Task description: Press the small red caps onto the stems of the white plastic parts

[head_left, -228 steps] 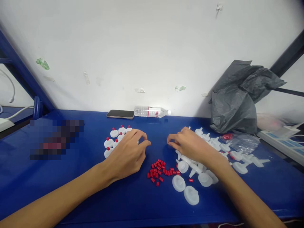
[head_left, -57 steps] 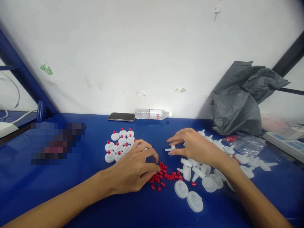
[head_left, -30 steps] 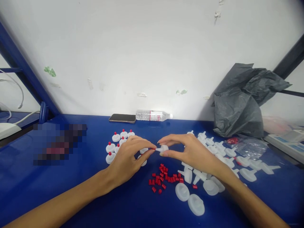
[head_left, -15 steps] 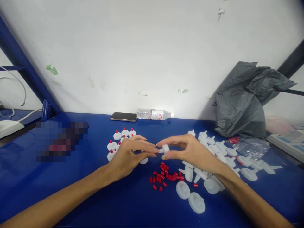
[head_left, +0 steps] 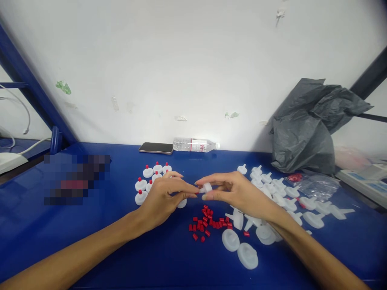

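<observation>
Between thumb and fingers, my right hand holds a white nozzle cap on its side, spout pointing left. My left hand pinches a small red cap, mostly hidden by the fingertips, at the end of that spout. How far the red cap sits on the spout cannot be made out. Left of the hands, several white nozzle caps stand upright with red tips on. Below the hands lies a loose pile of red caps. Around my right forearm, many white nozzle caps without red tips are scattered.
A phone and a clear water bottle lie along the wall at the back of the blue table. At the right are a grey plastic bag, a clear bag and a scale-like device. A blurred patch covers the left.
The hands stay together. The white nozzle cap has tilted slightly and moved closer to the left fingertips. The whole view has shifted a little.
</observation>
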Demonstrator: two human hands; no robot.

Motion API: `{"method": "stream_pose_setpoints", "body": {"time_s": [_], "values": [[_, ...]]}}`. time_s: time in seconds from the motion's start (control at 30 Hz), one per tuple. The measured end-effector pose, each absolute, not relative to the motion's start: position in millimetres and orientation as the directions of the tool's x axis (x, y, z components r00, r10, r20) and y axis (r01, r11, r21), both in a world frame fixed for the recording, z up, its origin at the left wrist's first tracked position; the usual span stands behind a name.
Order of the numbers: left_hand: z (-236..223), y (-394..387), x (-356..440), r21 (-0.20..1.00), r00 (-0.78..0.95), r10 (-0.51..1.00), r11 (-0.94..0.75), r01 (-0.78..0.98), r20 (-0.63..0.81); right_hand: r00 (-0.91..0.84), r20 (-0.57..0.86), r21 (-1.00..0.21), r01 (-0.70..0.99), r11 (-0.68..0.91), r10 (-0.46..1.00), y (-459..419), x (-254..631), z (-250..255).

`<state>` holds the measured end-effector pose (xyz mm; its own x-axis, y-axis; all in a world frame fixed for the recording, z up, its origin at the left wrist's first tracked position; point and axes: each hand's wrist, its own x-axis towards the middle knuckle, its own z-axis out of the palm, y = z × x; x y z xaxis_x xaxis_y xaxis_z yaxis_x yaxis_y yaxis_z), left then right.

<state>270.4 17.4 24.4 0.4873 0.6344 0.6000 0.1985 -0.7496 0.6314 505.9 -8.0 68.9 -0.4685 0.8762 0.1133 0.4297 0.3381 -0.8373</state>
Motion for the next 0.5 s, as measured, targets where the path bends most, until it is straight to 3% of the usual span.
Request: {"method": "stream_pose_setpoints", "body": {"time_s": [0.1, 0.3, 0.5], "values": [[26, 17, 271, 0.574, 0.472, 0.607, -0.785, 0.233, 0.639, -0.493, 0.163, -0.790, 0.454, 0.412, 0.855, -6, 509, 74], [25, 21, 268, 0.353, 0.588, 0.469, -0.883, 0.309, 0.659, -0.349, 0.113, -0.542, 0.763, 0.352, 0.930, -4, 528, 83], [17, 25, 268, 0.232, 0.675, 0.494, -0.865, 0.445, 0.549, -0.405, -0.118, -0.564, 0.778, 0.275, 0.907, -6, 553, 101]]}}
